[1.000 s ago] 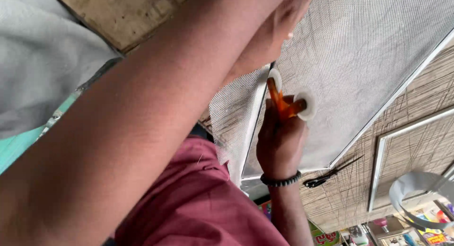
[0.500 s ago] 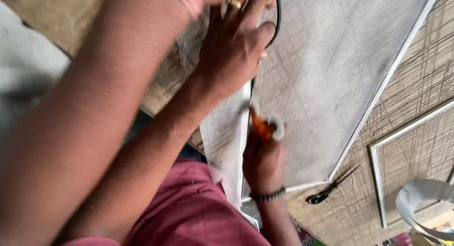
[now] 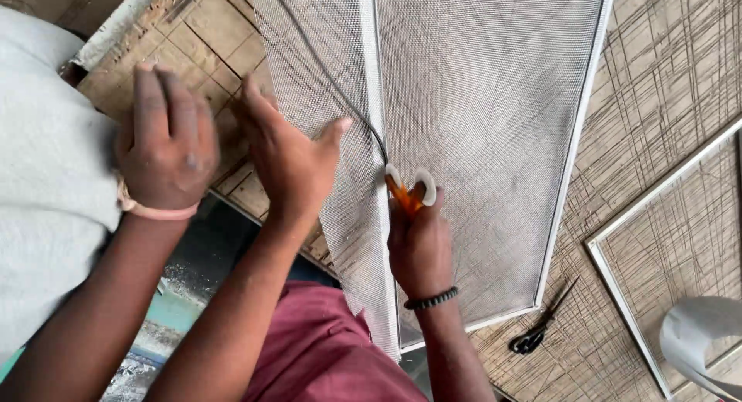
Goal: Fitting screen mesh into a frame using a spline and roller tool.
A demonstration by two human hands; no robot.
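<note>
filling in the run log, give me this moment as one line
right hand: holds orange spline roller on frame edge | left hand: flat on mesh | black cord at roller | another person's hand beside

Scissors (image 3: pixel 541 328) right of screen frame (image 3: pixel 568 178)

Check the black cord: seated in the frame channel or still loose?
Partly seated. Above the orange roller tool held by the right hand, the black cord lies loose across the mesh; below it, cannot tell.
</note>
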